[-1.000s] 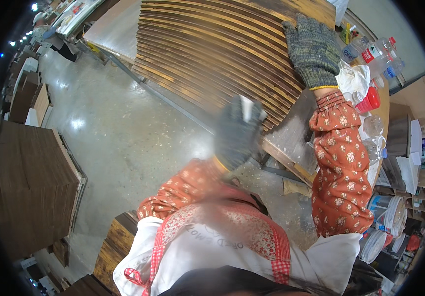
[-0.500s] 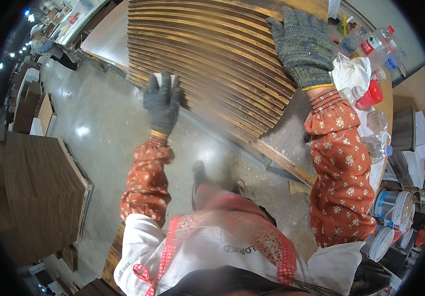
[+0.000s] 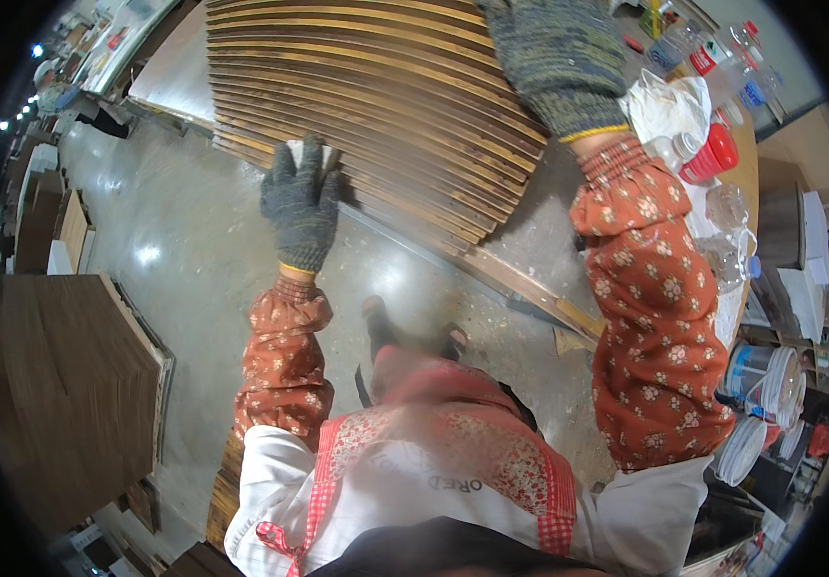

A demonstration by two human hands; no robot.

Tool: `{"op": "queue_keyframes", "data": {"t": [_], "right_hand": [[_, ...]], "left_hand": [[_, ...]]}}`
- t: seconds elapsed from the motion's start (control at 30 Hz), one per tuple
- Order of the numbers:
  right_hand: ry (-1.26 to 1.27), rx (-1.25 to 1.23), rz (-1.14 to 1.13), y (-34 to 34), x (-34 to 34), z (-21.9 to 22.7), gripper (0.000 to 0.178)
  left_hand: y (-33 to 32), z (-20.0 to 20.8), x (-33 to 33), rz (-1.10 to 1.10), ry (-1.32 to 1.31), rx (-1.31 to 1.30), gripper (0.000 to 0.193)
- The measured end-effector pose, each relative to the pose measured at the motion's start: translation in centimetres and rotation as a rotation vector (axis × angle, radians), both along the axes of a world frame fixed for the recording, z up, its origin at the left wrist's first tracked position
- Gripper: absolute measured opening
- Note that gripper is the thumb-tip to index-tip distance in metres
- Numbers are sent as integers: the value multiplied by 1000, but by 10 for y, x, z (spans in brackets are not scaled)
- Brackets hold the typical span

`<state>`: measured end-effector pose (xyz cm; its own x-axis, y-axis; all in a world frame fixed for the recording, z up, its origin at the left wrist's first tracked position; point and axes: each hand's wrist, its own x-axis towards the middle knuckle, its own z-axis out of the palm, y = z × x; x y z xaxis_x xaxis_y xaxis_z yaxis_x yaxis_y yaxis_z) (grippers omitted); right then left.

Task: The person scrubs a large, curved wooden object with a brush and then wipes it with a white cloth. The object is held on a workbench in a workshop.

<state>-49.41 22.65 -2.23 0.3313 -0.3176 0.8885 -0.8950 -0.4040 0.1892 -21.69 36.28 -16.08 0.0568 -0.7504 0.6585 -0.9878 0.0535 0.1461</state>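
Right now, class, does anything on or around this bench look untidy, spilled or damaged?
Yes: a crumpled white sheet lies beside the right sleeve, bunched up against plastic bottles, so it looks untidy. Pale specks, perhaps debris, dot the floor. The brown strips show no clear damage.

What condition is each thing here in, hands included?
Left hand: gloved, gripping the white block at the slats' near edge
Right hand: gloved, flat at the slats' right end, partly out of picture
White block: partly hidden behind the glove
Slats: lined up in close rows
White sheet: crumpled
Blue-capped bottle: closed
Brown boards: stacked
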Motion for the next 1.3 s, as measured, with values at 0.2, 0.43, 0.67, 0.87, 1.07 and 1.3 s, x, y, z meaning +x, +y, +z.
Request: {"op": "queue_keyframes", "data": {"t": [0.2, 0.43, 0.67, 0.87, 1.07, 1.3], "right_hand": [[-32, 34, -21, -10, 2, -4, 34], [-31, 69, 11, -8, 3, -5, 34], [6, 9, 49, 4, 4, 2, 33], [13, 15, 50, 9, 7, 4, 34], [45, 0, 54, 1, 0, -3, 37], [120, 135, -56, -11, -6, -6, 48]], "left_hand": [[7, -20, -26, -18, 149, -145, 51], [30, -21, -116, -111, 188, -47, 59], [73, -14, -173, -392, 198, -37, 72], [30, -1, -110, -92, 321, -110, 53], [64, -15, -188, -421, 126, -117, 61], [45, -27, -136, -372, 73, -25, 40]]}}
